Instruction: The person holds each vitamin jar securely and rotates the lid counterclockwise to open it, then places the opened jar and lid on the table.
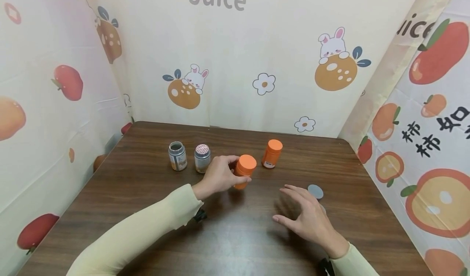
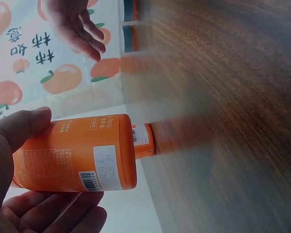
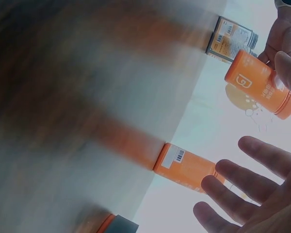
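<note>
My left hand (image 1: 220,175) grips an orange bottle (image 1: 247,164) with an orange cap, lifted above the table. In the left wrist view the label side of this bottle (image 2: 72,155) shows between thumb and fingers. A second orange bottle (image 1: 271,155) stands upright behind it, to the right. My right hand (image 1: 308,217) hovers over the table with fingers spread, holding nothing. Beside it lies a round grey lid (image 1: 315,191); another lid, mostly hidden by the hand, shows in the left wrist view.
Left of the held bottle stand two grey jars: one uncapped jar (image 1: 178,157) with a dark opening, and one jar (image 1: 202,161) with a patterned seal on top. The brown wooden table (image 1: 238,243) is bordered by printed fruit curtains (image 1: 235,56) at the back and sides.
</note>
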Tool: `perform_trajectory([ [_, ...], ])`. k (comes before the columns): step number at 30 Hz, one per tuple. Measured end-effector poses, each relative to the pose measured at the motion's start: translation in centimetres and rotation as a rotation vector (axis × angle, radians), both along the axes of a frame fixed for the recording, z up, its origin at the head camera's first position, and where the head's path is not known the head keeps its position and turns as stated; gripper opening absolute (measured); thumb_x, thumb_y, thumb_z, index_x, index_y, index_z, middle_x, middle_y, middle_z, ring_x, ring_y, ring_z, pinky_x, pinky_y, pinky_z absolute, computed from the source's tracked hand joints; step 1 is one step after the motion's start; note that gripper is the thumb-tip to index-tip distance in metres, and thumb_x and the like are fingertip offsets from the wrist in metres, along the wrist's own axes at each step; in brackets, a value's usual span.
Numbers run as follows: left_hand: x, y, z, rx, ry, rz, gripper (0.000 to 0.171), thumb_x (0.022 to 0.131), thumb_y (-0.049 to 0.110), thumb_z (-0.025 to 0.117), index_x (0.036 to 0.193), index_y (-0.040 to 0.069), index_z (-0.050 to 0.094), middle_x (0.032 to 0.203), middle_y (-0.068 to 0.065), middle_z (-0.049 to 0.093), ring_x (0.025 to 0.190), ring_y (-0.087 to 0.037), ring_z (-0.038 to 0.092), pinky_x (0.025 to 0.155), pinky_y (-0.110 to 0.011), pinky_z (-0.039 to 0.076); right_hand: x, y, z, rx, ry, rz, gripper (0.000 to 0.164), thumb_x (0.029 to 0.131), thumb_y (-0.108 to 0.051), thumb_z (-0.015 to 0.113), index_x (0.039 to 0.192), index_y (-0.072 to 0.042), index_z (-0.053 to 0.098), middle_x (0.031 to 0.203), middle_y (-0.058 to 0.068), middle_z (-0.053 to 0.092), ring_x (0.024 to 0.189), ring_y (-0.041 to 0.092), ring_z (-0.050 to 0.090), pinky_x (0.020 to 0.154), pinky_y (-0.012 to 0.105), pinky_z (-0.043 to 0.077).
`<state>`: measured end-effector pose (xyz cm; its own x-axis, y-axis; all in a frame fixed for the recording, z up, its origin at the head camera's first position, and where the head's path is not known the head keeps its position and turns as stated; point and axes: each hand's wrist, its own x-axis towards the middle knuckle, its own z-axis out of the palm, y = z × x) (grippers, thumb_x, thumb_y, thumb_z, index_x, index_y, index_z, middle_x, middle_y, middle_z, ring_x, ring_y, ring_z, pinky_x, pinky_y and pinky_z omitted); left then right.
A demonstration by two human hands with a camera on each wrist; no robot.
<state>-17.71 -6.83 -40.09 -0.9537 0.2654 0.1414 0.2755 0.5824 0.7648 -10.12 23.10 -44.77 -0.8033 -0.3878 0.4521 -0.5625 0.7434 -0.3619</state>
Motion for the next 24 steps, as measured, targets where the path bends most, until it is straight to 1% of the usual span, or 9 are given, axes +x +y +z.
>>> perform_trajectory([
  [6,0.5,-0.4,-0.2,0.001,-0.016,-0.016,0.06,0.075,0.039,0.093,0.125,0.013,0.071,0.112,-0.001,0.073,0.096,-0.019,0.067,0.086,-0.038,0.056,0.0,-0.1,-0.1,-0.009,-0.013,0.005,0.074,0.073,-0.056,0.089,0.134,-0.021,0.066,0.138,0.004,0.062,0.125,0.028,0.058,0.095,0.056,0.05],
  [12,0.9,-1.0,-0.3,-0.013,-0.019,-0.024,0.059,0.075,0.039,0.093,0.124,0.014,0.072,0.112,0.001,0.073,0.096,-0.018,0.067,0.086,-0.037,0.056,0.0,-0.2,-0.1,-0.016,-0.021,0.008,0.073,0.074,-0.054,0.089,0.135,-0.021,0.066,0.138,0.006,0.063,0.125,0.027,0.058,0.095,0.055,0.05],
  [16,1.2,-1.4,-0.4,-0.048,-0.012,-0.027,0.058,0.075,0.037,0.093,0.124,0.014,0.072,0.11,0.003,0.073,0.094,-0.016,0.066,0.086,-0.036,0.055,0.0,-0.4,-0.1,-0.029,-0.026,0.008,0.072,0.074,-0.052,0.09,0.135,-0.022,0.065,0.138,0.003,0.063,0.126,0.024,0.058,0.095,0.052,0.051],
  [20,1.4,-1.7,-0.5,-0.081,0.0,-0.039,0.059,0.074,0.035,0.094,0.124,0.013,0.072,0.11,0.003,0.073,0.094,-0.014,0.066,0.086,-0.036,0.055,0.0,-0.7,0.0,-0.043,-0.043,0.006,0.071,0.075,-0.052,0.089,0.135,-0.023,0.065,0.138,0.001,0.063,0.127,0.022,0.058,0.095,0.05,0.051],
  [24,1.6,-2.0,-0.5,-0.112,0.019,-0.057,0.058,0.073,0.033,0.094,0.123,0.013,0.073,0.108,0.004,0.074,0.094,-0.011,0.066,0.086,-0.035,0.055,0.0,-0.9,0.1,-0.059,-0.054,0.003,0.07,0.075,-0.053,0.088,0.135,-0.025,0.065,0.137,0.002,0.064,0.127,0.022,0.058,0.096,0.05,0.051],
])
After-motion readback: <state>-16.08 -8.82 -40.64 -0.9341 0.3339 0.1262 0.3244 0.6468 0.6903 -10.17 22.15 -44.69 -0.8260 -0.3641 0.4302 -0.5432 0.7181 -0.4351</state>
